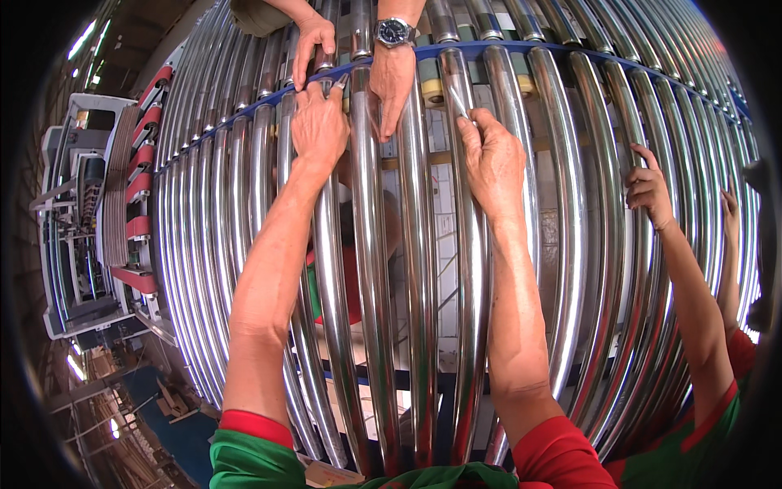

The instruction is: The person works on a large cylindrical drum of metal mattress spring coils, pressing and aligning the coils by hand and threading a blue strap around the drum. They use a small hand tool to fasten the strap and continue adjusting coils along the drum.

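Observation:
My left hand (319, 126) is closed at a roller's end beside the blue rail (432, 50). A small shiny metal piece (341, 81) sticks out past its fingers; its kind is unclear. My right hand (497, 161) pinches a thin metal rod (459, 104), which slants over a chrome roller (454, 77). Opposite me, a co-worker's hand (314, 42) reaches down to the rail close to my left fingers. Between my hands, that person's other hand (393, 91), with a wristwatch (393, 33) on the wrist, points down over the rollers, fingers stretched.
Long chrome rollers (562, 187) lie side by side, with gaps between them. Another person's hand (649, 189) rests on the rollers to my right, and a further arm (730, 236) shows beyond it. A machine (85, 220) with red rollers (140, 181) stands at left.

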